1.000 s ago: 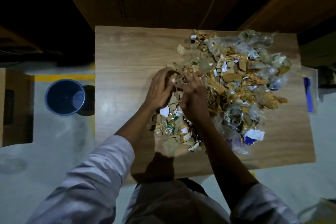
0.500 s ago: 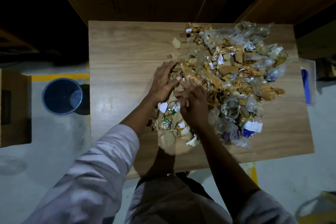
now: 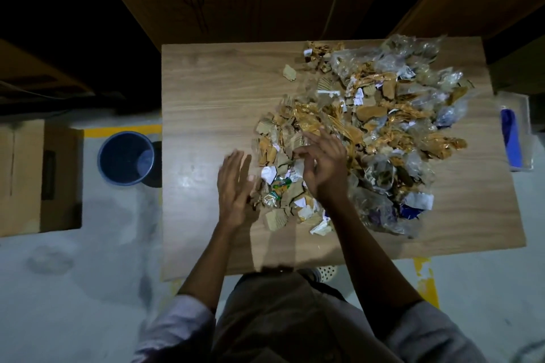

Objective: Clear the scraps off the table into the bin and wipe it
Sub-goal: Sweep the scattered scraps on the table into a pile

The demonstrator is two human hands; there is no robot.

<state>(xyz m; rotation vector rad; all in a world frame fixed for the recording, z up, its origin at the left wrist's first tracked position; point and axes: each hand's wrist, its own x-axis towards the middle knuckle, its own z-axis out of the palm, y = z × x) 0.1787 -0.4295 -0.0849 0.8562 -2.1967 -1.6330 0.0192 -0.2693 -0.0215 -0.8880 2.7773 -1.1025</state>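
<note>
One bin, blue, on the floor just left of the table. Left hand: half a second ago it lay in the heap's edge, close beside the other hand. Now it is drawn back left and toward the body, off the pile, and blurred. Its fingers are straight and close together and hold nothing. The thumb side sits just beside the nearest scraps. Reads as a wind-up to rake or cup a batch, not a lift yet. Heap looks unmoved: card bits, gold foil and clear film over the table's right half, well apart from the bin. Judged from this, little or nothing is cleared and wiping is far off. Right hand stays on the heap's near-left edge, fingers spread and half bent over card pieces. Cannot tell if it pinches any.
</note>
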